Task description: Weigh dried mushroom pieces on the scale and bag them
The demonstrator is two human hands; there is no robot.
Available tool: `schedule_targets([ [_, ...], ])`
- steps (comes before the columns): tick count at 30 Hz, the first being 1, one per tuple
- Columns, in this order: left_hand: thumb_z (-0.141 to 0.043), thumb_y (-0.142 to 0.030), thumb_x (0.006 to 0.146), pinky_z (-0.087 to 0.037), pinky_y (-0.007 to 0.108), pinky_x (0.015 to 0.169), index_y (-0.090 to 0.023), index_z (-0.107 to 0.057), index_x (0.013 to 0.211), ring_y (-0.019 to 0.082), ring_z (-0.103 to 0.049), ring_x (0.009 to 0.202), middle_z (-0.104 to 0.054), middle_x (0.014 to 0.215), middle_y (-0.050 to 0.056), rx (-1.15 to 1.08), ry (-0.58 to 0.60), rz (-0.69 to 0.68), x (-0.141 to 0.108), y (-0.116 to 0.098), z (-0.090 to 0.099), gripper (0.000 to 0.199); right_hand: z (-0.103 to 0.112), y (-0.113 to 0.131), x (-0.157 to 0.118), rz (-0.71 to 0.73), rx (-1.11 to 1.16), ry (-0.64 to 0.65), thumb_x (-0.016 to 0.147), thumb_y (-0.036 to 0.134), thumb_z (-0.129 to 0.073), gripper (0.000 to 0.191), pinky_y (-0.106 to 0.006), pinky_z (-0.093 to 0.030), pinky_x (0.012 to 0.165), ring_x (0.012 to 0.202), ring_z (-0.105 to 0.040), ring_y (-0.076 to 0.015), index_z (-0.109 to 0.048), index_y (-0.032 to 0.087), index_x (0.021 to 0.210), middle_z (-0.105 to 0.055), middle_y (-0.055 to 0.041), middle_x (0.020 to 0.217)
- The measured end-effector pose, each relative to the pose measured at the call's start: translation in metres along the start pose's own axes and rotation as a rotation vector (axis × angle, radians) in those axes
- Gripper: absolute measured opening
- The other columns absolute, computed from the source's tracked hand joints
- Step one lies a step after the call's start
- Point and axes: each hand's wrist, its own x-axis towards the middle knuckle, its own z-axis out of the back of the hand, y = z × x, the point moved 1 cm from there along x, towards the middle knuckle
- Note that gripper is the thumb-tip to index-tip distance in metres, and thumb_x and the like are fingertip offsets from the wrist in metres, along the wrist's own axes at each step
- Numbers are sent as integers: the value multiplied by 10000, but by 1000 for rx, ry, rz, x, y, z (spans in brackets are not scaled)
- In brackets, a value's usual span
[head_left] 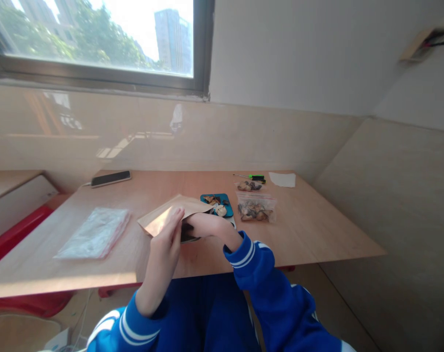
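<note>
The left hand (166,233) grips a brown paper bag (176,206), and the right hand (203,225) reaches inside it (fingers hidden there). Just beyond, on the table (302,239), a blue tray (228,199) bears dried pieces (211,199); two filled clear bags (257,209) lie to its right, a dark phone (111,179) far left.

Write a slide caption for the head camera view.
Left hand holding a paper bag, right hand inside it, near a blue tray and two filled clear bags.
</note>
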Motion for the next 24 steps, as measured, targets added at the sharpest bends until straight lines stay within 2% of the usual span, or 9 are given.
schedule_targets([
  [2,-430,-286,928,-517,369,989,-204,-623,1246,240,-611,1171,-645,1277,61,25,0,16,5,-1,5,381,9,11,-14,48,-71,94,790,-21,-584,253,-255,-475,810,882,-653,-169,-723,160,897,-741,-36,966],
  [3,-431,-284,925,-527,364,971,-206,-631,1234,239,-626,1148,-659,1256,57,37,1,16,9,-2,9,376,16,17,-22,73,-81,91,824,-3,-557,256,-267,-474,834,915,-651,-171,-721,171,916,-735,-37,1002],
  [7,-469,-288,898,-561,342,882,-199,-676,1157,244,-683,1035,-722,1128,56,87,21,69,37,-7,24,343,52,22,-64,133,89,-135,928,158,-504,242,-287,-471,912,1000,-648,-161,-705,230,1042,-720,-18,1062],
  [9,-477,-289,893,-561,349,874,-202,-683,1142,244,-694,1004,-737,1086,54,108,26,135,57,-7,31,335,65,2,-80,85,208,-310,939,250,-508,234,-288,-477,927,1016,-652,-162,-701,242,1072,-721,-19,1073],
  [12,-525,-275,870,-511,394,975,-199,-690,1105,237,-675,1050,-727,1109,59,86,-42,149,89,1,37,297,70,-53,-89,-62,290,-577,912,287,-534,220,-302,-500,916,1020,-660,-177,-712,217,1021,-727,-42,1069],
  [16,-627,-316,829,-544,405,929,-144,-650,1089,242,-687,1013,-692,1164,116,-73,-333,100,123,23,37,313,57,-128,-73,-281,132,-778,898,216,-493,255,-337,-502,919,1002,-671,-197,-715,166,1013,-728,-98,1079],
  [18,-606,-386,851,-547,381,915,-137,-596,1144,232,-680,1033,-635,1260,116,-169,-422,29,129,34,36,385,49,-152,-61,-336,71,-796,885,178,-484,268,-356,-498,921,1011,-668,-211,-719,152,1012,-727,-116,1080],
  [20,-546,-446,882,-527,367,924,-158,-514,1235,230,-636,1119,-558,1351,92,-219,-428,-70,127,44,34,457,42,-166,-52,-353,45,-762,852,139,-509,247,-373,-493,924,991,-669,-221,-735,150,953,-740,-119,1023],
  [24,-664,-423,812,-496,409,982,-175,-430,1287,250,-589,1184,-459,1422,140,-250,-408,-211,109,63,30,585,36,-174,-49,-350,6,-698,781,93,-559,213,-398,-457,977,989,-654,-227,-749,157,850,-740,-119,978],
])
